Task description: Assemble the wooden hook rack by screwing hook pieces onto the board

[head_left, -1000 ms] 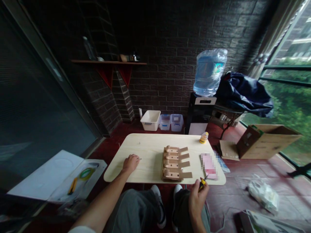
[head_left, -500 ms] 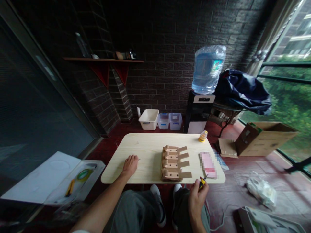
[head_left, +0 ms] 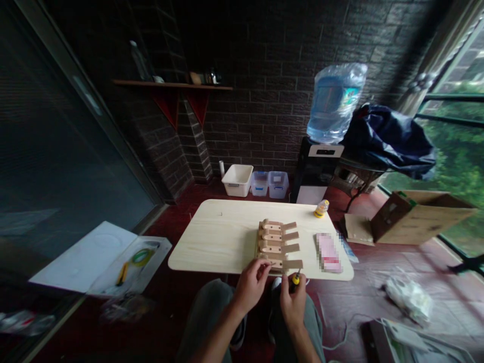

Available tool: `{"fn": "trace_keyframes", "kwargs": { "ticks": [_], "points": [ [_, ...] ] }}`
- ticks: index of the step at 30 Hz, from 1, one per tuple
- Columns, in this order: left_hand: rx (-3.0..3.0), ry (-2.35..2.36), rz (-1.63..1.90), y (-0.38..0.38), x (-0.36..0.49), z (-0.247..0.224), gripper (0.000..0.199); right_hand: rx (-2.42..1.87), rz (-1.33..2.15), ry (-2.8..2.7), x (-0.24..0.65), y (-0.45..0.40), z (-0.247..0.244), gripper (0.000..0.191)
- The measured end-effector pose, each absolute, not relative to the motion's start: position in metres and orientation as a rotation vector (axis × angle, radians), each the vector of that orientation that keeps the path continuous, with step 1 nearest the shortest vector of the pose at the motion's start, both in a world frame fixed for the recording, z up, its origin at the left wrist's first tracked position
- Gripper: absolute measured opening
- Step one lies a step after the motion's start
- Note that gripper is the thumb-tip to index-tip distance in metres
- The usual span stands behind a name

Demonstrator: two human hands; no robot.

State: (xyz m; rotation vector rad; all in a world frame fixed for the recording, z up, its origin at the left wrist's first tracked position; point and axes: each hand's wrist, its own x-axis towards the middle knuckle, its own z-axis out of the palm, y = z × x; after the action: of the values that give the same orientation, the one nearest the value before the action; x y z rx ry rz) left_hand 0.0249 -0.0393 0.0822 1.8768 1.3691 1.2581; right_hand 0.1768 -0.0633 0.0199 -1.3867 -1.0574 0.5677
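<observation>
My left hand is at the near end of the wooden assembly, thumb and fingers pinched on a small, thin screw. Its details are too small to make out. The assembly is a row of several wooden pieces with dark holes and flat tabs sticking out to the right. In my right hand, just past the table's near edge, is a yellow and black screwdriver, its tip pointing up and away. Another small screw stands near the far left of the table.
The pale table also carries a yellow-capped bottle and a pink blurred item. An open white case lies to the left. A cardboard box and a water dispenser stand beyond, right.
My left hand has moved right from the table's left part to the wooden assembly, with the screw from there. My right hand, still holding the screwdriver, has come slightly left, closer to it.
</observation>
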Motion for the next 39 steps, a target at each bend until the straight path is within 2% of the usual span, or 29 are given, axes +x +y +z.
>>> {"fn": "trace_keyframes", "kwargs": {
  "ticks": [16, 23, 29, 39],
  "points": [
    [2.022, 1.342, 1.131, -0.041, 0.052, 0.079, 0.013, -1.316, 0.6, -1.149, 0.183, -0.054, 0.02, 0.031],
    [1.966, 1.513, 1.375, -0.046, 0.046, 0.065, 0.024, -1.391, 0.569, -1.02, 0.188, -0.049, 0.012, 0.036],
    [1.927, 1.594, 1.486, -0.031, 0.02, 0.033, 0.043, -1.38, 0.563, -1.116, 0.179, -0.041, 0.004, 0.039],
    [1.908, 1.498, 1.417, -0.002, 0.008, 0.011, 0.035, -1.363, 0.438, -1.339, 0.17, -0.02, 0.003, 0.033]
  ]
}}
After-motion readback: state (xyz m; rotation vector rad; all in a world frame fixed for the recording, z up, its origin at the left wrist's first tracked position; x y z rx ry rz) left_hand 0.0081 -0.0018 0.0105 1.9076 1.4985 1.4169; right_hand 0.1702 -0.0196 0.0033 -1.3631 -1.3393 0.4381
